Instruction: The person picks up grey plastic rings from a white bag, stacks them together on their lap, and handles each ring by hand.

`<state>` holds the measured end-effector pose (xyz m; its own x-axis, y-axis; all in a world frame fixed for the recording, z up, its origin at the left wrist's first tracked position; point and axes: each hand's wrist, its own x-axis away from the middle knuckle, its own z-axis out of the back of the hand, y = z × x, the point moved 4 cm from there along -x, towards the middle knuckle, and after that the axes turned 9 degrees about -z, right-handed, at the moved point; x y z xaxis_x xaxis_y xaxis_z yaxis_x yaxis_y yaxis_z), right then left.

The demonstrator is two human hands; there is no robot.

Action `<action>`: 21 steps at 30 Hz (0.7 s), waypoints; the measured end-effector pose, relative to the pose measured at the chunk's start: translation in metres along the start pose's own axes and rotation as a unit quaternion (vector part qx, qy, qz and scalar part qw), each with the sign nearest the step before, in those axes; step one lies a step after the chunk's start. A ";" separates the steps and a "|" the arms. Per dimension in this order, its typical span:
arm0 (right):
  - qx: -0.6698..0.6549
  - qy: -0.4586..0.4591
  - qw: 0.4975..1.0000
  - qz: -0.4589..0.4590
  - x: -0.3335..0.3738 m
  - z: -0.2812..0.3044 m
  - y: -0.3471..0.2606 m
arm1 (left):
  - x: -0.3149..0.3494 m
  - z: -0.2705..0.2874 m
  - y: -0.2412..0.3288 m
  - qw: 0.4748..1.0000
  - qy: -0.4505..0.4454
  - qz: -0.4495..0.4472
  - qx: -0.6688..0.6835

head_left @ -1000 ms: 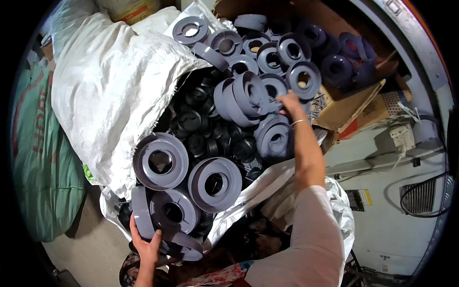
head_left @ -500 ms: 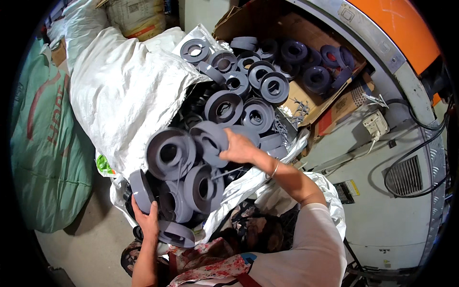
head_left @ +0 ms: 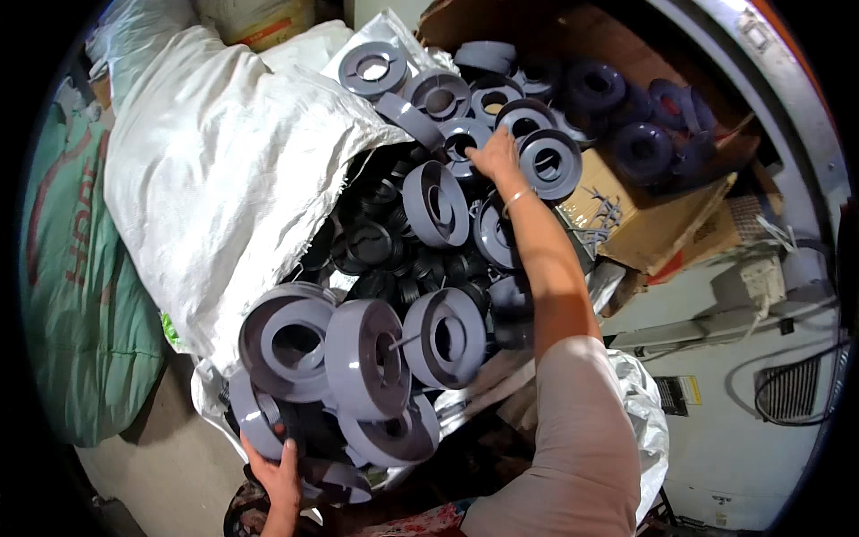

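Several grey plastic reels lie piled on an open white woven sack (head_left: 215,170), over a heap of smaller black rings (head_left: 376,246). My right hand (head_left: 494,154) is stretched far forward and rests on grey reels (head_left: 465,134) near the far end of the pile, fingers bent over one. Whether it grips the reel cannot be made out. My left hand (head_left: 279,473) is at the bottom edge, clasped on the rim of a grey reel (head_left: 259,421) at the near end. Three large grey reels (head_left: 362,353) stand on edge just above it.
A torn cardboard box (head_left: 662,224) at the upper right holds more dark reels. A green sack (head_left: 80,268) lies to the left. A white machine housing with a vent and cables (head_left: 787,385) stands at the right. Bare floor (head_left: 170,465) shows at the lower left.
My right hand has moved from the big reels near me out to the far reels by the box. My left hand stays on the lower reel.
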<state>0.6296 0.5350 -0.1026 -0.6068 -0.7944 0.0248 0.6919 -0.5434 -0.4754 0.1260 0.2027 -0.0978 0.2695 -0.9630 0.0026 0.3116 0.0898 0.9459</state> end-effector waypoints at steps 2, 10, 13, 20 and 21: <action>0.064 0.054 0.995 -0.046 -0.021 -0.013 -0.001 | 0.005 0.009 -0.021 0.993 0.033 -0.073 -0.083; 0.163 0.059 0.972 -0.160 -0.028 -0.033 0.025 | 0.010 0.020 -0.018 0.999 -0.015 0.001 -0.049; 0.147 0.024 0.975 -0.164 -0.017 -0.016 0.036 | 0.005 0.006 -0.003 0.999 -0.019 0.033 0.014; 0.076 -0.213 0.974 -0.004 0.071 -0.028 0.031 | 0.003 0.010 0.008 0.997 -0.020 0.014 0.069; 0.091 -0.206 0.974 0.037 0.097 -0.034 0.019 | 0.002 0.013 0.004 0.998 0.001 -0.008 0.063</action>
<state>0.5702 0.4568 -0.1394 -0.3703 -0.8545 0.3643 0.8089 -0.4894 -0.3259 0.1162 0.1984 -0.0896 0.2679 -0.9633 -0.0134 0.1983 0.0415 0.9793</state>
